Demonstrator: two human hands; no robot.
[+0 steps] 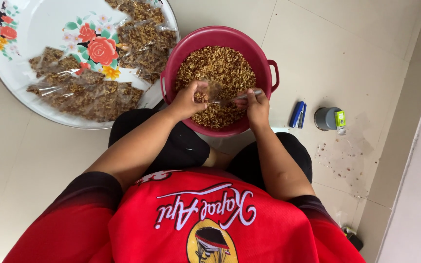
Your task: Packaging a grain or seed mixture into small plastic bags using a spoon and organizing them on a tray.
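Red shirt nearest. L hand (pixel 189 100) pinches clear packet (pixel 214 89) open over red basin (pixel 220 78); R hand (pixel 257 106) grips spoon (pixel 239 97). Keep packet mouth wide, tip spoon slow, spill back into granola-like mix (pixel 215 68).

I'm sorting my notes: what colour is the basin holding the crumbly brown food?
Dark pinkish red basin, handles matching, seen in the head view.

Both forearms extend forward from the torso and converge, with the wrists near each other and the elbows bent outward. The left hand (pixel 189 99) is curled, fingers flexed toward the thumb in a pinch-type closure, palm facing inward toward the other hand. The right hand (pixel 257 106) is closed in a grip, knuckles up, thumb side directed toward the left hand, the two hands just apart.
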